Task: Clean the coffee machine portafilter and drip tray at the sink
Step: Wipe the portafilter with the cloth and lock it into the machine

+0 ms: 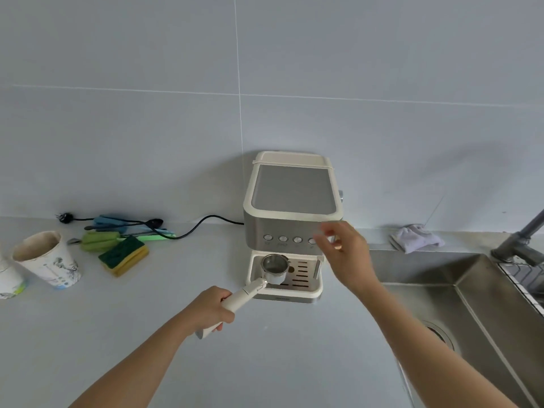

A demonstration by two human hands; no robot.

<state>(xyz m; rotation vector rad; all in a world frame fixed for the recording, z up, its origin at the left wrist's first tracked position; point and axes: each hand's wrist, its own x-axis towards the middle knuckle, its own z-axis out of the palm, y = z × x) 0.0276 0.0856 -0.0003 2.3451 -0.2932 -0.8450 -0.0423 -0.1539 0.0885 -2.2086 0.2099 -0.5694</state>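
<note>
Now gripping the portafilter (275, 268) by its handle in the left hand (210, 309), fingers curled round it, over the drip tray (304, 276), with the right hand (346, 251) loosely spread beside the coffee machine (294, 195) buttons (282, 239).

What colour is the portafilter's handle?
Cream: the portafilter handle gripped by the left hand; the head view shows it best.

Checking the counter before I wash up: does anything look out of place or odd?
The cream-and-steel coffee machine's black power cord is unplugged: its plug lies loose on the grey counter, and the cable is draped over the blue and green cleaning tools.
</note>
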